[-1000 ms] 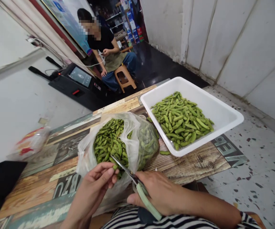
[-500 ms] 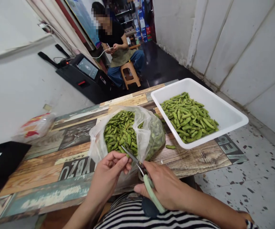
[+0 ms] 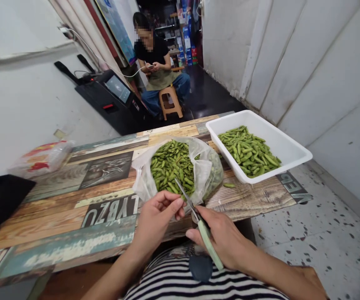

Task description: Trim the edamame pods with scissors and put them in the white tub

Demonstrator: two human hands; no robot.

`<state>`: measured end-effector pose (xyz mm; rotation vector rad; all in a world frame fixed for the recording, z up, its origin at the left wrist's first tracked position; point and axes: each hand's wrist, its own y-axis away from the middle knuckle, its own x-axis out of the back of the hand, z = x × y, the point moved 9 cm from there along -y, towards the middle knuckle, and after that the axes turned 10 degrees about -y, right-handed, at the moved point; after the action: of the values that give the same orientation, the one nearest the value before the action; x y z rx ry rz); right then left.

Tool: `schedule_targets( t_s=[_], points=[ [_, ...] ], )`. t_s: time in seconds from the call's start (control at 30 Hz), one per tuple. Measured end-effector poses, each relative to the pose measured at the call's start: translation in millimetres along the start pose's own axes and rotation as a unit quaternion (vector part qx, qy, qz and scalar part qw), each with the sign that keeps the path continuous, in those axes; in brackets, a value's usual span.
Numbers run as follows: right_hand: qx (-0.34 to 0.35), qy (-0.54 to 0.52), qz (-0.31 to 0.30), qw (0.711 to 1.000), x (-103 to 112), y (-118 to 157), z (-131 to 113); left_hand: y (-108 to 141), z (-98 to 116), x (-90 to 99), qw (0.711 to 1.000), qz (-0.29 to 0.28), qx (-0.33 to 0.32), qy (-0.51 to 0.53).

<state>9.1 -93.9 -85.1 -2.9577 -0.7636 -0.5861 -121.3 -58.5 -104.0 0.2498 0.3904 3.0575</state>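
Observation:
My right hand [image 3: 222, 233] grips the pale green handles of a pair of scissors [image 3: 210, 246], whose blades point up and away to the left. The blades look nearly together, right beside the fingertips of my left hand [image 3: 156, 216]. That hand is pinched around a green edamame pod, mostly hidden by the fingers. Just beyond both hands, a translucent plastic bag [image 3: 142, 181] stands open, full of edamame pods [image 3: 170, 162]. To its right, more pods [image 3: 247, 152] lie heaped in a white plastic tray [image 3: 292, 155]. A single loose pod [image 3: 228, 185] rests on the table between bag and tray.
The wood-patterned table [image 3: 111, 175] carries a red-and-clear plastic package [image 3: 44, 157] and a black object [image 3: 6, 200] at the left. Past the table are a black machine with a screen [image 3: 117, 88] and a seated person [image 3: 155, 58] on an orange stool [image 3: 170, 104], holding a phone.
The view has shifted, so the bag and both hands appear farther right. The scissor blades look closer together than before. My left hand keeps its pinch near them.

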Motion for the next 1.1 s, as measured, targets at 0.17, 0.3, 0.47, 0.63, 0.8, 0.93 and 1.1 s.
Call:
schedule_targets(
  t_s=[0.17, 0.3, 0.47, 0.63, 0.8, 0.93, 1.1],
  points=[
    [-0.009, 0.051, 0.04, 0.998, -2.5, 2.2, -0.5, 2.5, 5.4, 2.8, 0.999, -0.002, -0.016, 0.042],
    [-0.014, 0.082, 0.036, 0.996, -6.7, 4.1, -5.7, 4.1, 9.9, 9.1, 0.997, 0.015, -0.038, 0.071],
    [-0.01, 0.062, 0.048, 0.997, -8.3, 3.4, -14.3, 7.8, 7.1, 5.6, 0.998, -0.005, -0.053, 0.031],
    [-0.042, 0.047, 0.07, 0.996, -4.9, 5.4, -1.9, 6.3, 9.7, 5.0, 0.994, -0.003, -0.047, 0.098],
    [-0.053, 0.027, 0.069, 0.996, -2.8, 8.2, 11.1, 2.5, 12.4, 2.2, 0.991, -0.015, -0.046, 0.128],
    [-0.051, 0.028, 0.027, 0.998, -9.5, 5.4, 4.0, 1.5, 12.4, 2.8, 0.992, -0.011, -0.056, 0.115],
    [-0.034, 0.044, 0.043, 0.998, -7.4, 3.4, -6.5, 0.5, 8.7, 3.7, 0.996, -0.014, -0.055, 0.063]
  ],
)
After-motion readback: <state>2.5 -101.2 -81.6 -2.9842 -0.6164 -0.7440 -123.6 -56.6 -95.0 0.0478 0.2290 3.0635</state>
